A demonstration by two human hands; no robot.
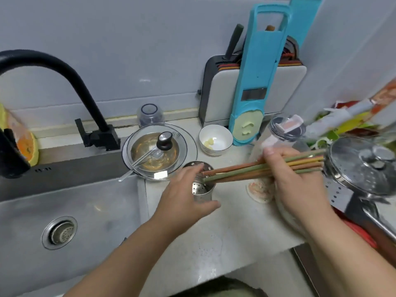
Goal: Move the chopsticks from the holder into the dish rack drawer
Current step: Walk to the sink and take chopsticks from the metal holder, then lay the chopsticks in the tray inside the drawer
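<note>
Your left hand [184,196] wraps the perforated steel chopstick holder [202,185] standing on the counter [214,243], thumb in front, fingers curled over its rim. The holder looks empty apart from chopstick tips at its mouth. Your right hand [293,179] grips a bundle of green and brown chopsticks [246,171], held nearly level, tips over the holder and the other ends toward the steel pot lid [362,166]. Beyond your left hand, a glass lid [158,151] covers a plate holding a spoon. Beyond the chopsticks, a white bowl [215,139] holds a few pale pieces. No writing is legible.
</note>
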